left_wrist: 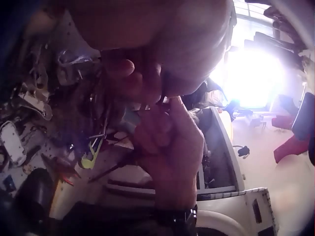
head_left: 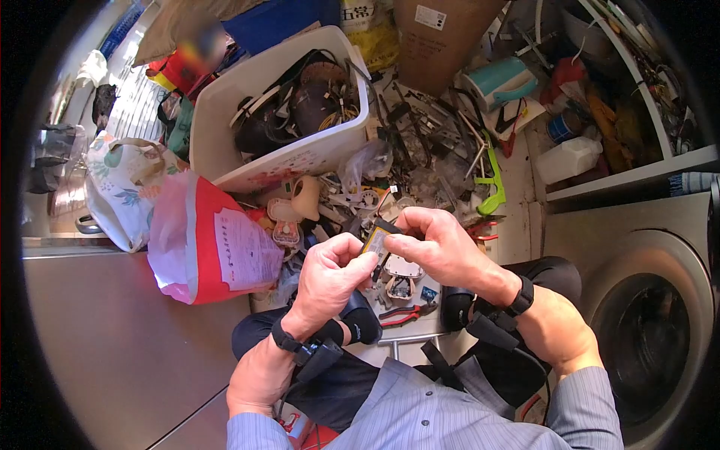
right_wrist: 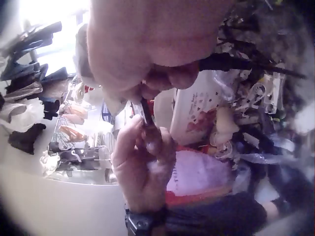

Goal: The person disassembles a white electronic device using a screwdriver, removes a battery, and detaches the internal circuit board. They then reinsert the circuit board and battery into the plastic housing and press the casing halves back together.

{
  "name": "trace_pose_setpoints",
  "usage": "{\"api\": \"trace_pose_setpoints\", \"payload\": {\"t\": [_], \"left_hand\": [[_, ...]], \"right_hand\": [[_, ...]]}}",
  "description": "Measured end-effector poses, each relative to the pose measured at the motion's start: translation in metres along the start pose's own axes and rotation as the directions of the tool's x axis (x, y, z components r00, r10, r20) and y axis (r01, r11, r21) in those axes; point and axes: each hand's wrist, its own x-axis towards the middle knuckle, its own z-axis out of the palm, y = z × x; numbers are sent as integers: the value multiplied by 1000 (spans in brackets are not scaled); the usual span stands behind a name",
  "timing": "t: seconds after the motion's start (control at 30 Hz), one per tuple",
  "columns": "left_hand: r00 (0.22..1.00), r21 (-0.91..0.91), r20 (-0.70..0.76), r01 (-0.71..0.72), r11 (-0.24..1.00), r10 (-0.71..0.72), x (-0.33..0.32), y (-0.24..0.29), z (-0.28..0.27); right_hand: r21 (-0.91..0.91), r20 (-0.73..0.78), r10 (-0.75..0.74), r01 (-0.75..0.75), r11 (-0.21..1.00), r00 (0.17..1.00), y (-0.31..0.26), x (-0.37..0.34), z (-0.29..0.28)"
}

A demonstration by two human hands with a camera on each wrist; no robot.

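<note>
Dark-edged flat pack [head_left: 374,239] between fingers [head_left: 403,246]

My left hand [left_wrist: 167,44] looms dark above the grip, its fingertips bunched close over the curled fingers of my right hand [left_wrist: 170,140], and the small thing [left_wrist: 163,102] between them is mostly hidden. Below the grip, a dark watchband [left_wrist: 184,219] circles my right wrist. Left of and below my grip are a bright green piece [left_wrist: 88,161] and, farther out, a pale plate [left_wrist: 12,142] among blurred scraps. Right of my grip stand a pale-edged shelf [left_wrist: 230,150] and, farther off, something red [left_wrist: 290,147] beneath glaring light.
</note>
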Motion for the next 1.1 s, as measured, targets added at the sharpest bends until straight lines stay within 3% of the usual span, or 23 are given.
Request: {"api": "trace_pose_setpoints", "payload": {"t": [0.07, 0.2, 0.3, 0.5, 0.7, 0.77, 0.97, 1.1], "left_hand": [[1000, 59, -20, -5, 998, 6, 0, -1, 1], [995, 215, -82, -30, 976, 49, 0, -7, 3], [996, 133, -74, -31, 991, 41, 4, -7, 5], [998, 40, -27, -57, 998, 58, 3, -7, 3], [997, 4, -49, -62, 998, 62, 4, -10, 8], [997, 10, -59, -59, 998, 59, 3, -13, 10], [998, 1, -54, -25, 1000, 25, 5, -17, 12], [996, 10, -85, -34, 999, 35, 6, -20, 15]], "right_hand": [[-127, -47, 15, -21, 992, 999, -4, -2, 1], [-217, -55, -5, -7, 976, 998, -3, -3, 0], [-232, -98, -26, 2, 973, 995, -1, -3, 1], [-13, -56, 16, -16, 1000, 998, 2, -1, -1], [200, 48, 119, -127, 971, 992, -8, -3, -3], [60, 12, 111, -112, 992, 994, -8, -3, -2], [-133, -21, 170, -171, 976, 985, -10, -1, -7], [-141, -8, 217, -216, 966, 976, -8, 1, -9]]}}
